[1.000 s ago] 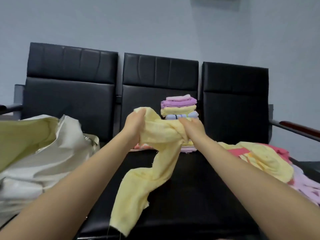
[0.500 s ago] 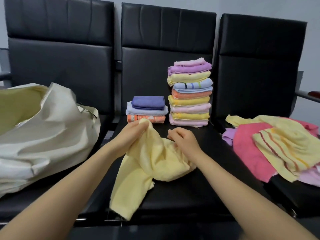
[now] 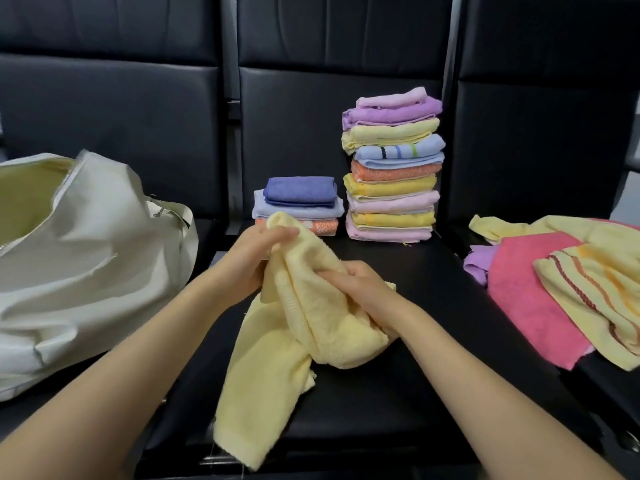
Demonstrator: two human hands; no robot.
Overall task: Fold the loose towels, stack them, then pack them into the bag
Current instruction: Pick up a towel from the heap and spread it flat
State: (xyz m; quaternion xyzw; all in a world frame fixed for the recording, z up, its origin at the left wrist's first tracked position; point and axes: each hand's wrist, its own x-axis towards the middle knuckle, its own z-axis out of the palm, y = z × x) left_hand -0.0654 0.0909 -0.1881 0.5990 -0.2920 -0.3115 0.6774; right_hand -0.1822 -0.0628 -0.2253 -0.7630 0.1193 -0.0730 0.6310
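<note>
Grip: left hand (image 3: 258, 252) and right hand (image 3: 360, 289) both clutch the bunched pale yellow towel (image 3: 294, 341), now lowered from chest height onto the middle seat (image 3: 415, 375), frame centre. Folding not begun; two folded stacks (image 3: 393, 164) behind, bag (image 3: 86, 265) left.

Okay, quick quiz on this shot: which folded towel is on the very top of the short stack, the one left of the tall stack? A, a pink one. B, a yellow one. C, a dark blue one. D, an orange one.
C: the short stack is topped by a dark blue towel, lying over a pale blue one with an orange patterned one at the bottom.
</note>
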